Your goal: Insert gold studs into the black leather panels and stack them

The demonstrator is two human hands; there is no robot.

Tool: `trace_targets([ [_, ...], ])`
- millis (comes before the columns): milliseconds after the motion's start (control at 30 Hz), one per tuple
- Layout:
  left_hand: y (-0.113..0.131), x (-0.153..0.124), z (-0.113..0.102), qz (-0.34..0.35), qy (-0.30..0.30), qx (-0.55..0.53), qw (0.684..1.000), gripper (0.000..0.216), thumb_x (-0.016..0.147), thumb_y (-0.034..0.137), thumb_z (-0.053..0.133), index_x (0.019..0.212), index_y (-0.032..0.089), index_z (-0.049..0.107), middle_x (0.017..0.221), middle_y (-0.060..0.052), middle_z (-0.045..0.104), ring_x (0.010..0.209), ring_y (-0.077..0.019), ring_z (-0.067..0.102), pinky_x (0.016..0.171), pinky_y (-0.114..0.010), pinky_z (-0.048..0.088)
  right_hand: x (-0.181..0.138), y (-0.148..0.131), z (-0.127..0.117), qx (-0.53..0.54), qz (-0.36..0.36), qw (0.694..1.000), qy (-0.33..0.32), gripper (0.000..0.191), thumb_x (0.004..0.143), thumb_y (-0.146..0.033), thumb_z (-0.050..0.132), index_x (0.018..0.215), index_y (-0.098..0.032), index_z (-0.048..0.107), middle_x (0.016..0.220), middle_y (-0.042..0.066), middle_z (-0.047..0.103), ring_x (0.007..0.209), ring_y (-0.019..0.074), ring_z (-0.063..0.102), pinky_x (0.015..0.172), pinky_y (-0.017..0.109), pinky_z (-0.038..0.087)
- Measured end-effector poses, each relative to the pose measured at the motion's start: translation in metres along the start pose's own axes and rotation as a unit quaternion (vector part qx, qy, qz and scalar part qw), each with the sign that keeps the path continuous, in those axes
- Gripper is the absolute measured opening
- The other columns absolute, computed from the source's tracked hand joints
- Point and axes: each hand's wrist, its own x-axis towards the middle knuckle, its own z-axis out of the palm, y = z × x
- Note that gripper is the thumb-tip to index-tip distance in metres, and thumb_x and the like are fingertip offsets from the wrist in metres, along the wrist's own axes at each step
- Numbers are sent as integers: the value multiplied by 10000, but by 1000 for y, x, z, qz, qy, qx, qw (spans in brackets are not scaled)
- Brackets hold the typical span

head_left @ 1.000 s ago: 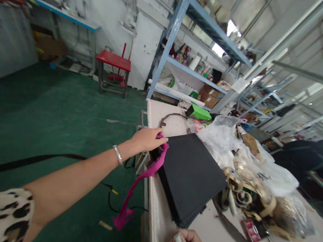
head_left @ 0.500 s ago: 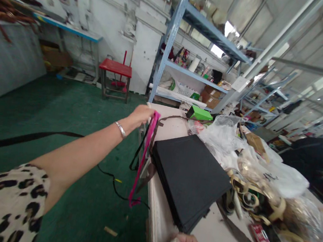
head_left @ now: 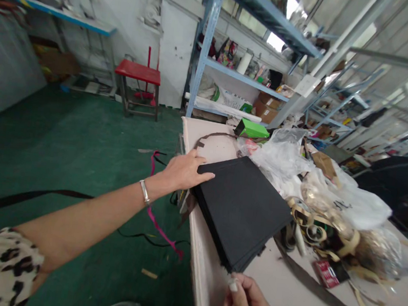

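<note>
A stack of black sheets [head_left: 241,211] lies on the pale table [head_left: 222,148], close to its left edge. At the stack's far left corner is my left hand [head_left: 186,170], its fingers apart and the thumb over the top sheet. My right hand [head_left: 251,305] is by the near corner with thumb and fingers pinched together. Something whitish shows at its fingertips, too small to name. Below my left forearm a bright pink strip [head_left: 160,229] hangs or lies over the floor, partly hidden by the arm.
Clear plastic bags [head_left: 281,154], a green box [head_left: 251,128], rolls of beige tape [head_left: 316,233] and a red packet [head_left: 326,273] crowd the table's right side. A dark strap [head_left: 310,288] runs along the tabletop. Beyond stand a red stool [head_left: 138,72] and blue shelving [head_left: 247,77].
My left hand has let go of the pink strip, which has dropped, and has come onto the stack's corner. My right hand stays near the near corner, still pinched.
</note>
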Motion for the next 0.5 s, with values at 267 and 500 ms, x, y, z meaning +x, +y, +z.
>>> trace_targets([
  [267, 25, 31, 2, 75, -45, 82, 993, 574, 917, 629, 449, 1074, 145, 716, 1085, -155, 645, 973, -332, 655, 787, -374, 483, 3, 4, -8, 94, 4, 995, -20, 446, 699, -525, 837, 893, -139, 726, 618, 4, 658, 522, 117, 602, 492, 213, 519],
  [500, 41, 26, 16, 80, -68, 92, 990, 625, 877, 653, 495, 1195, 137, 648, 1128, -159, 619, 943, -322, 664, 760, -375, 490, 7, 9, -19, 150, 57, 987, 9, 481, 603, -421, 930, 965, -158, 753, 873, 84, 771, 787, 207, 731, 734, 325, 613],
])
